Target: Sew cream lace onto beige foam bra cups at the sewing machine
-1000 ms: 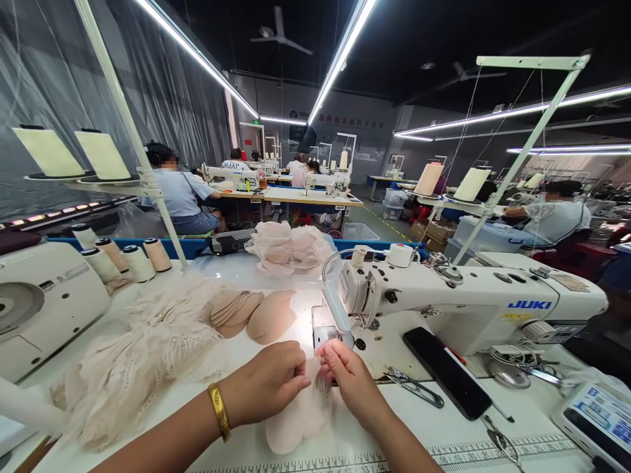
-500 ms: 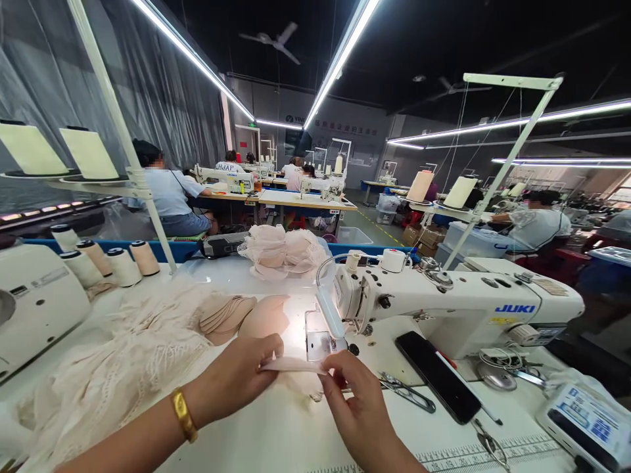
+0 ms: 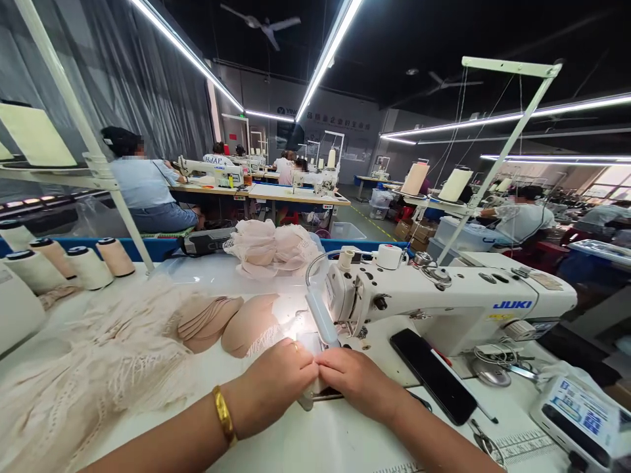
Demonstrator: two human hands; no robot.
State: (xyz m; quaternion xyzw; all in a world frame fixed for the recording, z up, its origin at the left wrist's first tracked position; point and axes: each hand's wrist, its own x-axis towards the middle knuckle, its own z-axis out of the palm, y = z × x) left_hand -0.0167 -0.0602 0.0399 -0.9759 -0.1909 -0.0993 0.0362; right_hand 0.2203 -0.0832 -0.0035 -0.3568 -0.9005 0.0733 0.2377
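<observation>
My left hand (image 3: 273, 387) and my right hand (image 3: 359, 378) meet knuckle to knuckle just in front of the needle of the white JUKI sewing machine (image 3: 444, 302). Both are closed, pinching a small pale pink fabric piece (image 3: 315, 378) that is almost hidden between them. A gold bangle circles my left wrist. Beige bra cups (image 3: 231, 322) lie stacked just beyond my left hand.
A heap of cream lace (image 3: 98, 374) covers the table's left. Thread cones (image 3: 89, 266) stand at the back left, a pile of finished pieces (image 3: 269, 246) behind. A black phone (image 3: 434, 374), scissors (image 3: 486, 437) and a control panel (image 3: 582, 410) lie at right. Other people sew at tables beyond.
My hands came together and moved forward to the needle area, bringing the pink piece, held lifted between them half a second ago, down under the machine head.
</observation>
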